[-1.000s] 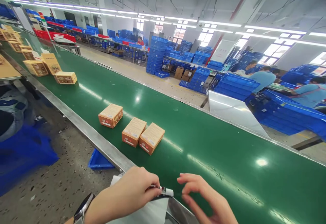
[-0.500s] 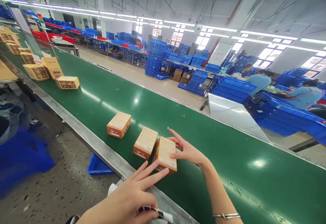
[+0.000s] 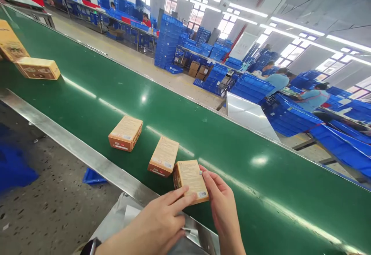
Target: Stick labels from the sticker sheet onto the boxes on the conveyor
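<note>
A small tan carton (image 3: 191,177) with printed text and a barcode lies on the green conveyor belt. My left hand (image 3: 162,216) rests two extended fingertips on its top, while the lower fingers curl around a whitish strip (image 3: 191,231), partly hidden. At the carton's right edge, my right hand (image 3: 222,197) has thumb and forefinger closed over a small shiny sticker (image 3: 201,172), touching the carton. Left of it sit a second carton (image 3: 164,154) and a third carton (image 3: 126,131), both flat with brown-orange ends facing me.
Farther up the belt (image 3: 246,158) are another carton (image 3: 40,68) and an upright open-flapped box (image 3: 11,42). A metal rail (image 3: 72,146) edges the near side. Stacked blue crates (image 3: 168,40) and people (image 3: 314,98) at tables are beyond the belt.
My right hand has moved from the carton's far side to its right edge, with the sticker from its fingertip now at the carton. The carton has turned slightly; the view has shifted.
</note>
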### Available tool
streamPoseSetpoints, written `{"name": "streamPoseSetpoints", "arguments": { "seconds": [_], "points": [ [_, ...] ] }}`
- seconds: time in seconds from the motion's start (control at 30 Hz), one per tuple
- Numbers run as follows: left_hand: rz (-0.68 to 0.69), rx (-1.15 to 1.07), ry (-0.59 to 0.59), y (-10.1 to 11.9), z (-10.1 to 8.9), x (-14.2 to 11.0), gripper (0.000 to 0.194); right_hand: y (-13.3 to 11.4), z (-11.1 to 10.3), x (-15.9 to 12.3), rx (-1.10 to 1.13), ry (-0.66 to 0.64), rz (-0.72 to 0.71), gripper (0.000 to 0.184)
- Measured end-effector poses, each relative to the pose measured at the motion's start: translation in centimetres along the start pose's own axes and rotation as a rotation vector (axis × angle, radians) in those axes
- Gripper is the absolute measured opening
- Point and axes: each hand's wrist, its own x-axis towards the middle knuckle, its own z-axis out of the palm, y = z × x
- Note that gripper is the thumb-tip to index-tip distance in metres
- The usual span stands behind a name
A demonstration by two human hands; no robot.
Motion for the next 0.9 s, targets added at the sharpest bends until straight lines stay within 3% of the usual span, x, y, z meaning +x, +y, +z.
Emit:
{"name": "streamPoseSetpoints", "arguments": {
  "seconds": [0.3, 0.47, 0.73, 0.9],
  "points": [
    [-0.028, -0.045, -0.111, 1.6, -0.8, 1.4, 0.017, -1.8, -0.5, -1.0, -0.128, 0.010, -0.040, 0.044],
    [-0.001, -0.051, -0.106, 2.2, -0.6, 1.8, 0.019, -2.1, -1.0, -1.3, -0.222, 0.040, -0.109, 0.044],
    [0.029, -0.065, -0.126, 2.4, 0.8, 2.2, 0.016, -1.7, -1.3, -2.7, -0.567, 0.231, -0.221, 0.037],
    [0.062, -0.093, -0.167, 2.5, 1.7, 2.6, 0.013, -1.8, -2.2, -2.0, -0.548, 0.310, -0.202, 0.050]
  ]
}}
